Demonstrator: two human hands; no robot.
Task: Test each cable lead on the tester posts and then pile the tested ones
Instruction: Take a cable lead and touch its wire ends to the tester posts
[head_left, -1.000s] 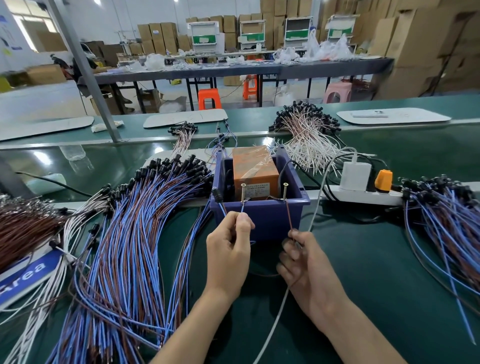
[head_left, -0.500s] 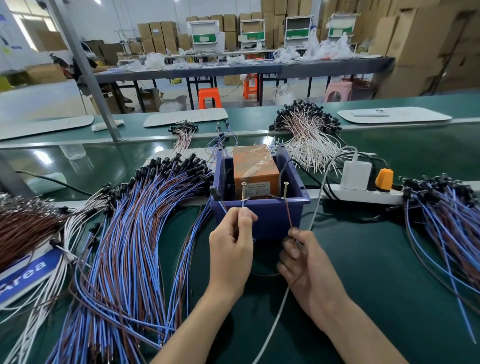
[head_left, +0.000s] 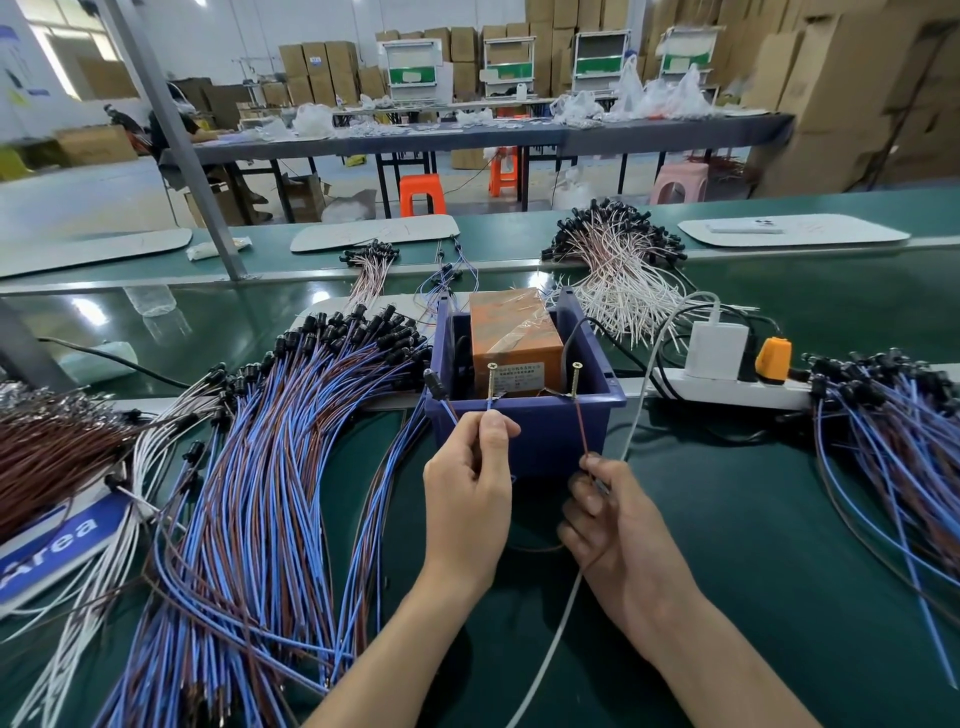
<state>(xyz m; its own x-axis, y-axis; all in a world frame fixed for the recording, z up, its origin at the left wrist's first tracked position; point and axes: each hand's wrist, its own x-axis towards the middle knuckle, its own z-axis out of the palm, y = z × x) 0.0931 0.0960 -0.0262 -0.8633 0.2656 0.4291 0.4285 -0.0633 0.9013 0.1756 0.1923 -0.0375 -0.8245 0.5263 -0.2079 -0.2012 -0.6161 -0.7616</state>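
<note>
A blue bin (head_left: 540, 431) holds an orange tester box (head_left: 514, 338); two brass screw posts stand on its front rim, the left post (head_left: 491, 382) and the right post (head_left: 575, 379). My left hand (head_left: 470, 488) pinches the blue lead (head_left: 490, 410) with its tip against the left post. My right hand (head_left: 608, 519) pinches the brown lead (head_left: 582, 431), whose tip meets the right post. The cable's black plug (head_left: 434, 383) hangs at the bin's left front corner. A big pile of blue and brown cables (head_left: 249, 493) lies to the left, a smaller pile (head_left: 893, 441) to the right.
A white power strip (head_left: 727, 392) with a white charger and orange plug lies right of the bin; its white cord (head_left: 566, 618) runs under my right wrist. Brown cables (head_left: 47, 452) lie far left, white cables (head_left: 618, 280) behind the bin. A metal post (head_left: 176, 140) rises at back left.
My left hand has edged slightly up and right, keeping the blue lead on the left post. My right hand and the brown lead have stayed in place.
</note>
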